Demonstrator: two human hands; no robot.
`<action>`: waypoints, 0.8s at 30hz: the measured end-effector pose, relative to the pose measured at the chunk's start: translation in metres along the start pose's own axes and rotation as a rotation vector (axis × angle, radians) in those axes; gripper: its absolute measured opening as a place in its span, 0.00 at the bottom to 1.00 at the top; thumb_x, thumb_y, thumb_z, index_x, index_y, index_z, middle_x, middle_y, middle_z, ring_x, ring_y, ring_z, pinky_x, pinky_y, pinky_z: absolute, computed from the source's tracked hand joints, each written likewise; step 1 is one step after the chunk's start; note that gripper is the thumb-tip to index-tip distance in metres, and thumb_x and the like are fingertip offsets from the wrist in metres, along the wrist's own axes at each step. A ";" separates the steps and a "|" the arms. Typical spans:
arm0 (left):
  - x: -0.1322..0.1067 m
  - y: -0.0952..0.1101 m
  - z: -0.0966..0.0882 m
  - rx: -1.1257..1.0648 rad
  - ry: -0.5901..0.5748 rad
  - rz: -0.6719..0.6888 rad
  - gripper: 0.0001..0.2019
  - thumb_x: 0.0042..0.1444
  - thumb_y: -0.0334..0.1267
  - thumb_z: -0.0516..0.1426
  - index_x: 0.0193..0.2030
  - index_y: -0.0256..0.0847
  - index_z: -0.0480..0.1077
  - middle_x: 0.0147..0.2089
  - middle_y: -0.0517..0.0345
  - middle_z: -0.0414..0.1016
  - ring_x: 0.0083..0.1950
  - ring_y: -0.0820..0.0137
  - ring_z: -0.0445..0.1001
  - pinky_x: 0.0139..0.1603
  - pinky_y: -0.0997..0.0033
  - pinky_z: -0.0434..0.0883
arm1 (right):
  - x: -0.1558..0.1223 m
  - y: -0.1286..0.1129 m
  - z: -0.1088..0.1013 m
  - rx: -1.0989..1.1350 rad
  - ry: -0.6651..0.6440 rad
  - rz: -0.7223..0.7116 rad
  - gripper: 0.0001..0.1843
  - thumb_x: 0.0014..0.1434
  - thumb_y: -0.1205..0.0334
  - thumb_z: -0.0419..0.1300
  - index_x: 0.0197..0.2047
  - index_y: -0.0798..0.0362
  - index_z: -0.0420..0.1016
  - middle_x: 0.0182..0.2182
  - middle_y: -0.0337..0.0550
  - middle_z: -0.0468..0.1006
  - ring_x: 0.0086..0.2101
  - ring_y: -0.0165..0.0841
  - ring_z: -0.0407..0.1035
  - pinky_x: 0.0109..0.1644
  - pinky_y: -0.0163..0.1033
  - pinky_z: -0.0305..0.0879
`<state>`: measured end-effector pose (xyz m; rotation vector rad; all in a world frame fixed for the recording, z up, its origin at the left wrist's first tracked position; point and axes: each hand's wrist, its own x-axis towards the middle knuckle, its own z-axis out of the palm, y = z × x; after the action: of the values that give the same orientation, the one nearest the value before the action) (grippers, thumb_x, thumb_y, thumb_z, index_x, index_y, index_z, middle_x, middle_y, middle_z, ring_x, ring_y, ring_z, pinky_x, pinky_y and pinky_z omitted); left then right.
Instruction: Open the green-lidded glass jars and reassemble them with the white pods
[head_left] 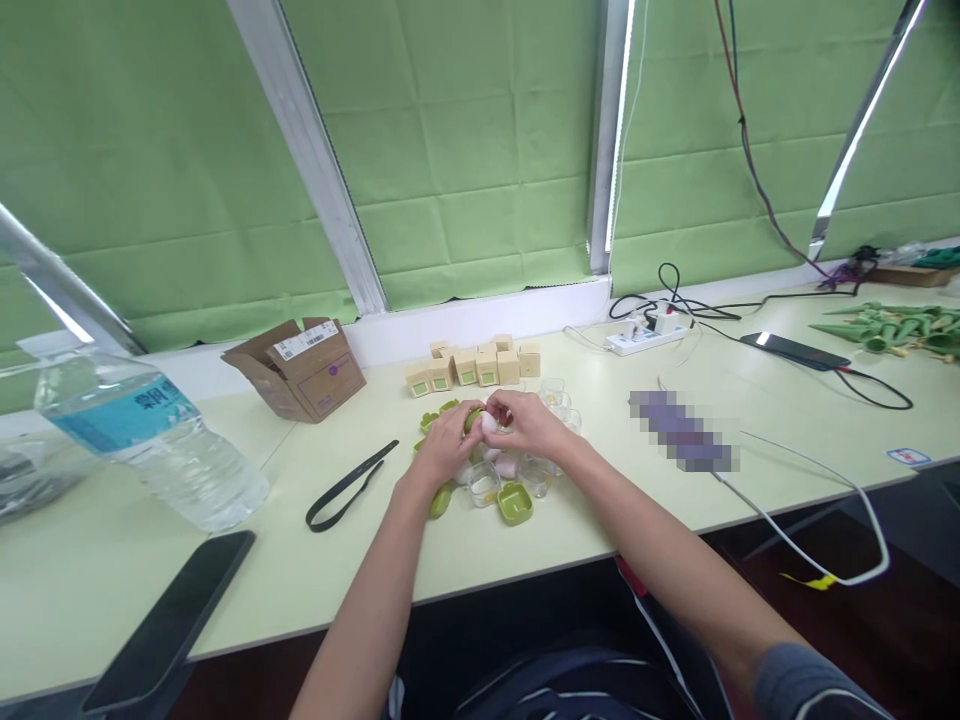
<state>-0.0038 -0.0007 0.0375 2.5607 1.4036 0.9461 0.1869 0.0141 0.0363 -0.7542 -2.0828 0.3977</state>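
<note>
In the head view both my hands meet over a cluster of small parts on the table. My left hand (448, 440) is closed around a rounded green piece (473, 420), whose exact kind is partly hidden by the fingers. Fingers of my right hand (529, 420) pinch a pale pink, egg-shaped piece (490, 423) right beside it. Below them lie another pale pink piece (507, 466), a green square cup (515, 503), a clear plastic cup (484, 486) and a green oval piece (440, 501). More clear cups (555, 393) sit behind my right hand.
Small cream boxes (487, 366) stand in rows behind the cluster. On the left are an open cardboard box (311, 370), a black strap (349, 490), a water bottle (157, 440) and a phone (176, 615). Rightward lie a power strip (649, 338), a black device (795, 351) and cables.
</note>
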 end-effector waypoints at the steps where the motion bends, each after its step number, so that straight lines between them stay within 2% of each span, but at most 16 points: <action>1: 0.000 0.000 0.000 0.001 -0.001 0.000 0.15 0.65 0.42 0.47 0.53 0.44 0.68 0.48 0.53 0.77 0.47 0.62 0.74 0.50 0.62 0.68 | 0.000 0.000 0.000 -0.009 0.002 -0.005 0.08 0.51 0.61 0.62 0.34 0.51 0.67 0.28 0.36 0.72 0.28 0.28 0.63 0.32 0.34 0.59; 7: 0.000 0.002 -0.001 -0.006 0.002 -0.015 0.14 0.63 0.40 0.48 0.52 0.44 0.69 0.46 0.55 0.78 0.42 0.65 0.74 0.46 0.64 0.68 | 0.000 -0.005 0.000 -0.088 0.001 -0.007 0.07 0.51 0.60 0.60 0.34 0.52 0.67 0.28 0.38 0.73 0.28 0.29 0.64 0.33 0.34 0.59; 12: 0.000 0.003 -0.004 -0.076 -0.037 -0.103 0.15 0.62 0.44 0.50 0.51 0.44 0.70 0.32 0.61 0.76 0.30 0.69 0.70 0.37 0.69 0.65 | -0.001 -0.009 0.001 -0.185 -0.009 0.022 0.08 0.50 0.61 0.60 0.34 0.52 0.66 0.27 0.38 0.72 0.28 0.30 0.64 0.32 0.34 0.57; 16: 0.000 0.004 -0.007 -0.171 -0.072 -0.184 0.17 0.61 0.47 0.51 0.50 0.42 0.72 0.26 0.64 0.73 0.26 0.72 0.67 0.33 0.72 0.63 | -0.001 -0.011 0.000 -0.243 -0.052 0.033 0.10 0.49 0.62 0.61 0.36 0.53 0.67 0.28 0.39 0.72 0.28 0.30 0.63 0.32 0.33 0.55; 20: 0.000 0.005 -0.008 -0.252 -0.075 -0.217 0.17 0.59 0.46 0.52 0.49 0.41 0.73 0.24 0.64 0.72 0.25 0.72 0.66 0.30 0.73 0.63 | -0.002 -0.011 0.001 -0.251 -0.062 0.013 0.10 0.50 0.62 0.61 0.37 0.53 0.68 0.29 0.39 0.72 0.28 0.30 0.64 0.33 0.33 0.56; 24: 0.000 0.006 -0.008 -0.284 -0.044 -0.223 0.18 0.59 0.46 0.52 0.50 0.41 0.74 0.26 0.62 0.74 0.26 0.72 0.67 0.30 0.73 0.63 | -0.003 -0.008 0.002 -0.211 -0.024 0.004 0.11 0.50 0.63 0.62 0.37 0.53 0.67 0.29 0.38 0.72 0.29 0.30 0.65 0.34 0.34 0.59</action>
<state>-0.0034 -0.0059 0.0463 2.1578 1.3928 0.9672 0.1838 0.0064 0.0377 -0.8810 -2.1681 0.1907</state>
